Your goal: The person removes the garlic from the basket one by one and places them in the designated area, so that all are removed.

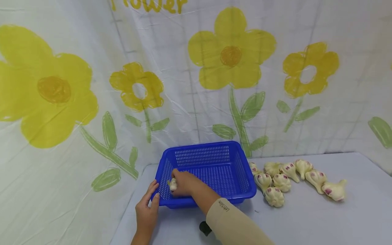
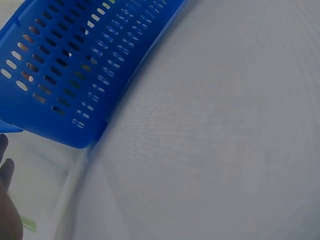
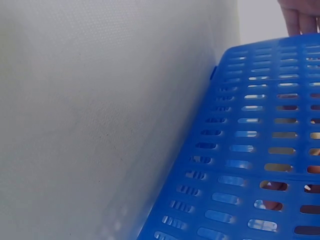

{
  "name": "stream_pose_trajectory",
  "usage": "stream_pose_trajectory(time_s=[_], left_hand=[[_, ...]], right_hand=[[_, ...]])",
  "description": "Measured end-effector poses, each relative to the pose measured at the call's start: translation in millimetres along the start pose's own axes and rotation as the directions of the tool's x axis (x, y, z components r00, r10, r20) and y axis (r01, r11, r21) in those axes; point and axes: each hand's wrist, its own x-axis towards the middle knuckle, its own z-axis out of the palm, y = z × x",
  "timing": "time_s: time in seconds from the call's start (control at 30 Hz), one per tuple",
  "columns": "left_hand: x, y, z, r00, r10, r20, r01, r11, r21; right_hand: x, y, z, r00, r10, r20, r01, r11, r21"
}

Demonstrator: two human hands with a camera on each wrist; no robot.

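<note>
A blue plastic basket [image 1: 211, 202] with slotted walls stands at the back of the white table. My right hand [image 1: 185, 183] reaches down inside its left part and grips a garlic bulb [image 1: 173, 184], pale and partly hidden by the fingers. At the basket's front left corner is my left hand [image 1: 147, 207], its fairly straight fingers and thumb touching the rim. The right wrist view shows the left hand's fingers [image 3: 300, 20] beyond the basket's slotted wall [image 3: 240, 150]. From the left wrist, the basket's outer side [image 2: 60, 75] appears, with fingers [image 2: 6, 172] at the left edge.
Several garlic bulbs [image 1: 282, 182] with purple marks lie in a loose group on the table [image 1: 294, 221], right of the basket. A small dark object [image 1: 205, 228] shows beside the right sleeve. Behind the table hangs a white cloth [image 1: 171, 126] printed with yellow flowers.
</note>
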Motion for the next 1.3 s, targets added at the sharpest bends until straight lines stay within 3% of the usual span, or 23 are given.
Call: stream_pose_trajectory(time_s=[0.43, 0.67, 0.9, 1.3], left_hand=[[0.2, 0.1, 1.1, 1.000, -0.003, 0.004, 0.003, 1.000, -0.019], [3.3, 8.3, 0.3, 1.000, 0.006, 0.006, -0.006, 1.000, -0.021], [1.9, 2.5, -0.3, 1.000, 0.011, -0.003, -0.011, 1.000, -0.017], [1.6, 2.8, -0.1, 1.000, 0.030, -0.005, -0.030, 0.999, -0.018]], right_hand=[[-1.8, 0.3, -2.0, 1.000, -0.014, -0.016, 0.016, 0.995, 0.095], [-0.9, 1.2, -4.5, 0.999, -0.026, -0.038, 0.032, 0.987, 0.159], [3.1, 1.9, -1.9, 0.999, -0.028, -0.044, 0.037, 0.980, 0.198], [6.9, 1.9, -0.8, 0.998, -0.039, -0.057, 0.049, 0.982, 0.180]])
